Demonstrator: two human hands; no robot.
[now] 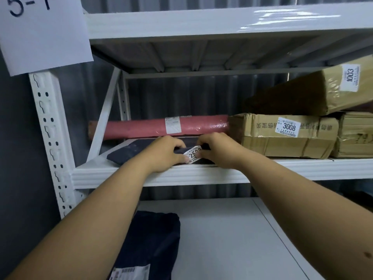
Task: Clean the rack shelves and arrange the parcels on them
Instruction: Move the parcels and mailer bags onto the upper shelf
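Observation:
A flat dark parcel (129, 151) with a white number label (193, 154) lies at the front of the white rack's middle shelf (201, 173). My left hand (163, 153) grips its front edge left of the label. My right hand (217, 149) grips it right of the label. Behind it lies a pink roll parcel (153, 127). To the right stand a cardboard box marked 3008 (282, 136) and a second box (355, 134), with a long brown parcel marked 1003 (314, 91) leaning on top.
On the lower shelf (232, 239) lies another dark bag parcel (153, 245) with a shipping label. A paper sign (44, 31) hangs on the perforated left upright (50, 138). The upper shelf (201, 23) spans overhead. Corrugated grey wall behind.

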